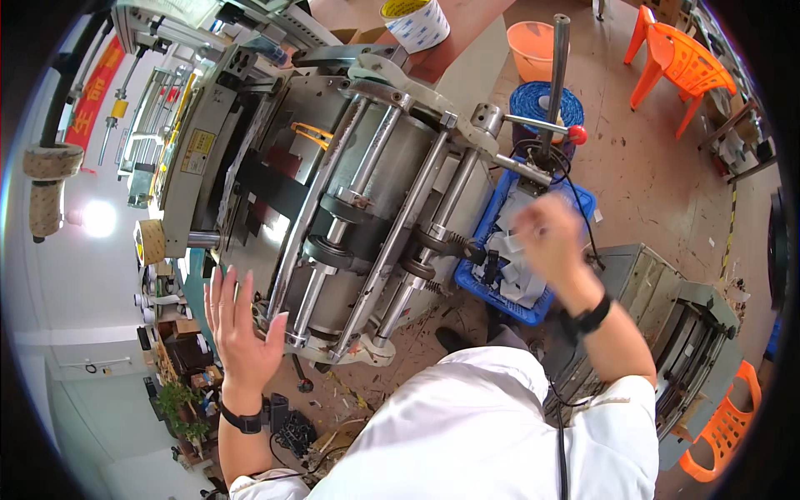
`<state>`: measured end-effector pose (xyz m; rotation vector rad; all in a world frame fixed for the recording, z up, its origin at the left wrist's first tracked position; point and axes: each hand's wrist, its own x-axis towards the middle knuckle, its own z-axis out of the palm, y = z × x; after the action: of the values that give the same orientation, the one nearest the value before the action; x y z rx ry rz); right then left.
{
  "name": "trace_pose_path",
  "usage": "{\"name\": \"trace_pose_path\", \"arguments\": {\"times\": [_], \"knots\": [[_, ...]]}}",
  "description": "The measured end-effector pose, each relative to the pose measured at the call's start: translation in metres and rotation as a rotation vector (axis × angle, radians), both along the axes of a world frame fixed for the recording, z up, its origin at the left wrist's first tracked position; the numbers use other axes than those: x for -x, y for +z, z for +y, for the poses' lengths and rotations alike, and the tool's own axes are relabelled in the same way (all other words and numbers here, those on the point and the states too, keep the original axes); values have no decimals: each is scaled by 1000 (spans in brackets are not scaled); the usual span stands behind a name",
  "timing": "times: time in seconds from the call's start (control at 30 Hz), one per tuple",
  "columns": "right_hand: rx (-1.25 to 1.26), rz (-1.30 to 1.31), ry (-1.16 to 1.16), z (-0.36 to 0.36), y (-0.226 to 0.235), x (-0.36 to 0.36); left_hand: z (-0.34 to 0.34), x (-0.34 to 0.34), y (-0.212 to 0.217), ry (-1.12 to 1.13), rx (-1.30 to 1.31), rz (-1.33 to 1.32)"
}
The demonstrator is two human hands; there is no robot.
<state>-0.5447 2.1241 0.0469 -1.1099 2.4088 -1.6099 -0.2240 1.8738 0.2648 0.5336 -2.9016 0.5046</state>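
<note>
My left hand (243, 346) is raised beside the near left corner of a metal roller machine (392, 175). Its fingers are stretched out, and nothing shows in it. My right hand (552, 250) hangs above a blue plastic basket (527, 312) holding white paper scraps (518, 281). That hand is smeared by motion, its fingers look bent, and whether they hold anything is unclear. Steel bars and dark rubber rings (328, 252) cross the machine. An orange-yellow clip-like tool (312, 135) lies on its far part.
A lever with a red knob (577, 134) and an upright metal post (557, 79) rise beyond the basket. A white-and-blue tape roll (417, 27) stands at the back. An orange bucket (535, 52), orange chairs (679, 57) and another grey machine (658, 308) stand to the right.
</note>
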Motion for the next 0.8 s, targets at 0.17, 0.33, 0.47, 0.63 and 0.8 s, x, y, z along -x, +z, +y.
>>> {"name": "trace_pose_path", "arguments": {"times": [0.17,0.33,0.47,0.63,0.8], "knots": [[-284,-1052,655,-75,-47,-115,-39,-31,-14,89,-207,29],[-699,-1205,882,-110,-70,-91,-48,-34,-20,120,-552,215],[-674,-1144,974,-106,-60,-88,-42,-31,-19,105,-471,249],[-673,-931,843,-105,-80,-110,-48,-39,-24,77,-481,373],[-640,-901,908,-114,-70,-94,-47,-43,-26,85,-406,394]]}}
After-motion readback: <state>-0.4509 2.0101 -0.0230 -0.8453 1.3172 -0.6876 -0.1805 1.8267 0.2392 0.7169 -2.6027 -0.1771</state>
